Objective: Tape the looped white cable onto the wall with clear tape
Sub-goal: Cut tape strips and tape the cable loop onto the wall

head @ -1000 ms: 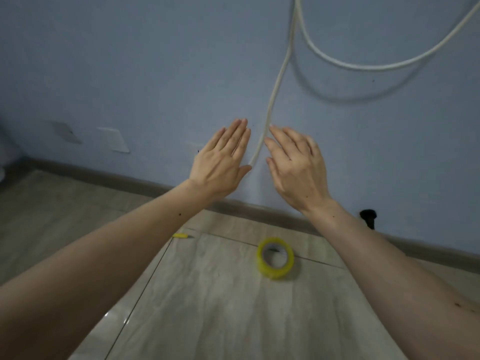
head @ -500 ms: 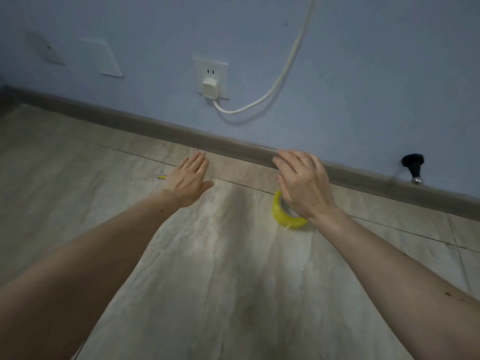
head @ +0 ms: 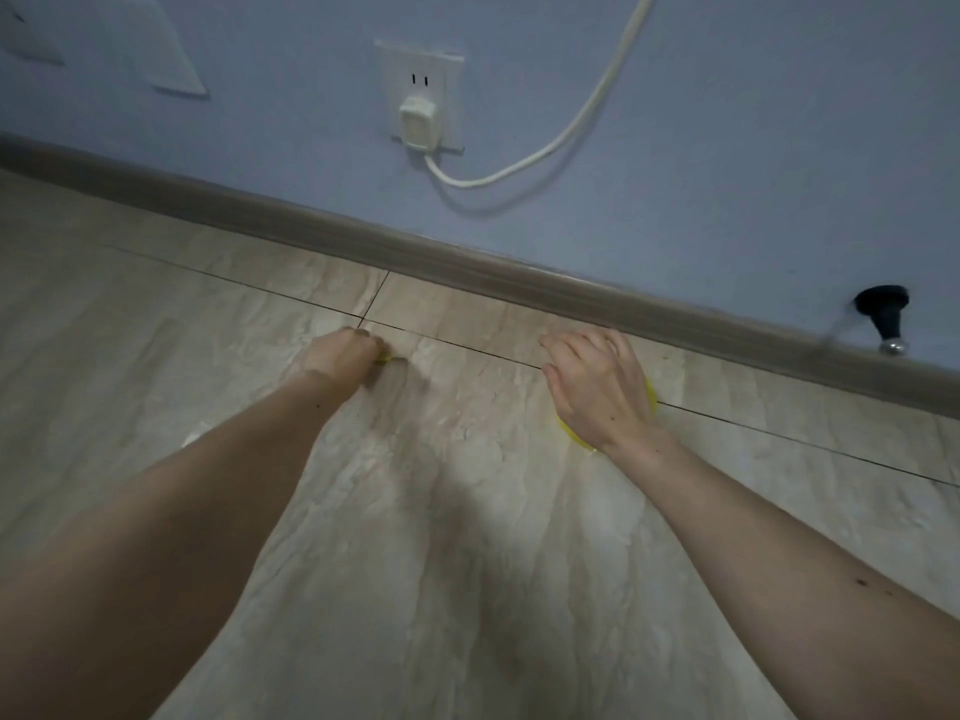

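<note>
Head view, only one camera. No containers in frame.

Left hand (head: 344, 354): down at the floor (head: 467, 537), fingers curled, closed round a small yellow object (head: 385, 359) whose tip pokes out on the hand's right side. Object is mostly hidden, can't tell what it is.

Right hand (head: 597, 387): hovering over or resting on the yellow tape roll (head: 574, 432), fingers loosely curved and spread, not visibly closed on it. Roll is mostly covered; only a yellow sliver shows under the wrist and another at the hand's right edge. Can't tell if there's contact. Roll sits on the floor, near the baseboard (head: 467, 257), right of centre.

White cable (head: 571, 132): hangs on the wall (head: 753, 148), comes in from the top edge, sags in a curve down and left, ends at a white plug (head: 417, 119) seated in the lower part of a white socket plate (head: 422, 90). Two slots visible above the plug. Cable hangs loose, casts a shadow on the wall below it. Only this lower stretch is in frame.

Room: blue-grey wall, grey-brown baseboard running from left down to the right. Two more white plates on the wall far left, one (head: 156, 44) larger, one (head: 28, 31) cut by the frame edge. Black door stop (head: 885, 314) with a metal tip sticks out of the wall low on the right, just above the baseboard. Floor is beige marbled tile with dark grout lines; both forearms cross it from the near edge. Dim light, soft shadows under the hands.
</note>
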